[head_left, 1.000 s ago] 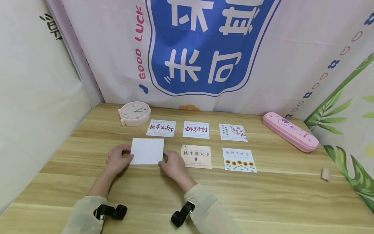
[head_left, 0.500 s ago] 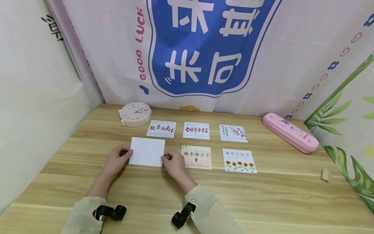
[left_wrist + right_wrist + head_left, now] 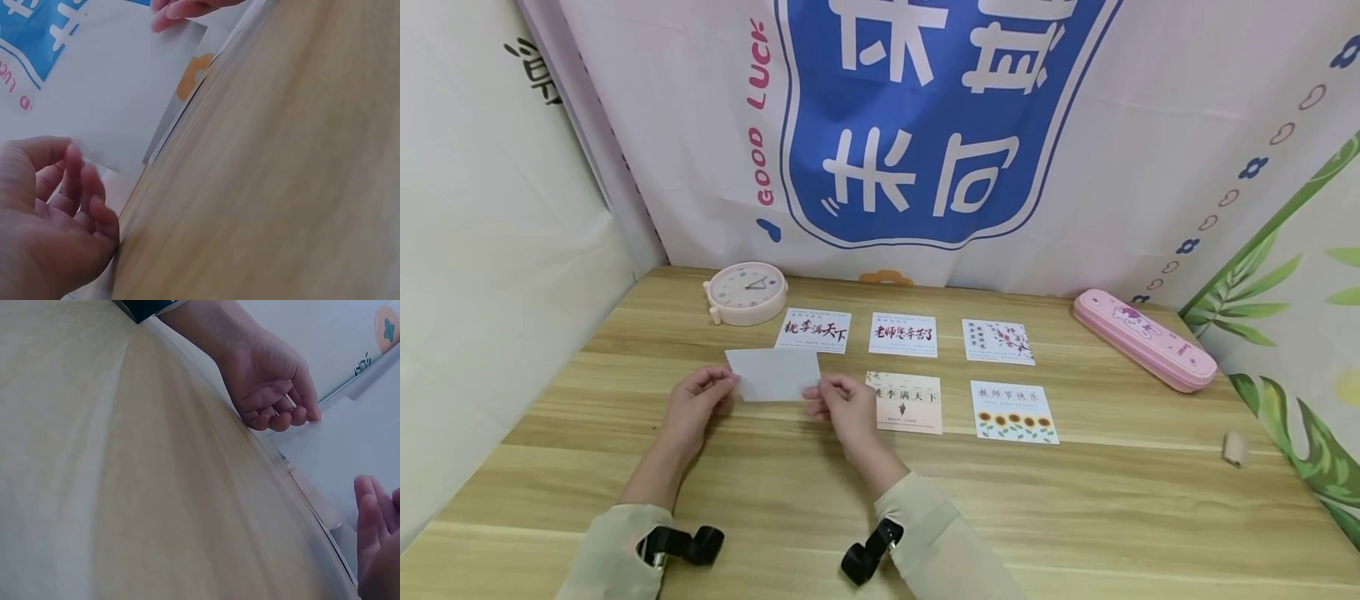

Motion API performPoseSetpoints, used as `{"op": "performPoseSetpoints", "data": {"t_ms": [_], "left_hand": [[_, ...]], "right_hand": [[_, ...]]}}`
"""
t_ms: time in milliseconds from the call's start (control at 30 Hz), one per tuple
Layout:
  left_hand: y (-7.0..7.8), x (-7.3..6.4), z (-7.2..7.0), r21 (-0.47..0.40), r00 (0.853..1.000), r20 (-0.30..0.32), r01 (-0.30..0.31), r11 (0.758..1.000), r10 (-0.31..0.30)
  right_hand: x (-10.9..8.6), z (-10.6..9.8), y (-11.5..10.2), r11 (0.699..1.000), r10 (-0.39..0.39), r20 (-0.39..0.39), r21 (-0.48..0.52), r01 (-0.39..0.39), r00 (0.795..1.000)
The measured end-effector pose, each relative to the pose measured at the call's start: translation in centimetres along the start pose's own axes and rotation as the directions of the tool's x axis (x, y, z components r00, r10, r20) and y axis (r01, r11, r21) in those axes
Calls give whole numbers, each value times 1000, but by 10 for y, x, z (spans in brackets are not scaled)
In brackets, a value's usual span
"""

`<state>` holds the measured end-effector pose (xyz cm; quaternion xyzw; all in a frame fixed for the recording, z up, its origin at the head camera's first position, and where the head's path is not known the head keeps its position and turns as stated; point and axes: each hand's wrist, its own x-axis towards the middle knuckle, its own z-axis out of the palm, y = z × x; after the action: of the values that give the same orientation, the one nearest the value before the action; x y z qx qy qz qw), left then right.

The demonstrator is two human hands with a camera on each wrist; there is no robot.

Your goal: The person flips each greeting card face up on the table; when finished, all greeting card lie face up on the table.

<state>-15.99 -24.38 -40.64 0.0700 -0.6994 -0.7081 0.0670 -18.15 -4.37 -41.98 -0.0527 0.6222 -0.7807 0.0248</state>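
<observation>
A blank white card is held between both hands, tilted, in front of the left end of the rows of printed cards. My left hand pinches its left edge; the left wrist view shows that thumb and index finger meeting at the card's corner, other fingers loosely curled. My right hand holds the lower right corner, thumb over the edge. In the right wrist view, the right fingers overlap the card. The card's other face is hidden from the head view. Just right of my right hand lies a beige printed card.
Behind the held card are a red-lettered card, another red-lettered card and a blossom card. A sunflower card lies to the right. A pink clock, a pink pencil case and a small beige block surround them.
The white card, earlier seen nearly face-on with a hand at each side, has tilted and looks shorter and greyer. My right fingers have come further onto its lower right corner. The printed cards stay put.
</observation>
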Motion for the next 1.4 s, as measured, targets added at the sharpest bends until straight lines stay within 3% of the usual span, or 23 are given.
{"op": "performPoseSetpoints", "data": {"t_ms": [100,200,333,500,633,833,1000,1167,1267,1400], "left_hand": [[2,-2,-3,-161,995,98,19,987,-3],[3,-3,-5,-250,983,183,42,967,5],[3,-3,-6,-313,980,197,82,946,-20],[0,-1,-3,-242,989,121,109,964,-82],[-1,1,0,-193,989,105,121,974,-102],[-2,2,0,-168,989,102,128,977,-112],[-2,0,-1,-138,984,71,169,976,-161],[2,-3,0,77,989,61,132,988,-137],[6,-3,0,281,987,111,83,956,-118],[8,-3,0,415,963,244,0,910,-112]], "right_hand": [[4,-1,10,999,3,5,44,-4,1000],[7,-3,15,995,45,-7,84,-44,999],[3,-2,4,991,85,-19,109,-83,996],[-1,-2,-8,987,147,-47,76,-143,988],[0,-4,-9,987,162,-80,24,-160,984],[-1,-3,-8,992,128,-111,13,-128,985],[-5,-1,-9,996,91,-87,2,-91,992],[-8,-6,-13,990,140,27,-39,-138,990],[-10,-9,-18,976,204,116,-107,-192,972],[-11,-13,-19,956,268,219,-182,-230,938]]}}
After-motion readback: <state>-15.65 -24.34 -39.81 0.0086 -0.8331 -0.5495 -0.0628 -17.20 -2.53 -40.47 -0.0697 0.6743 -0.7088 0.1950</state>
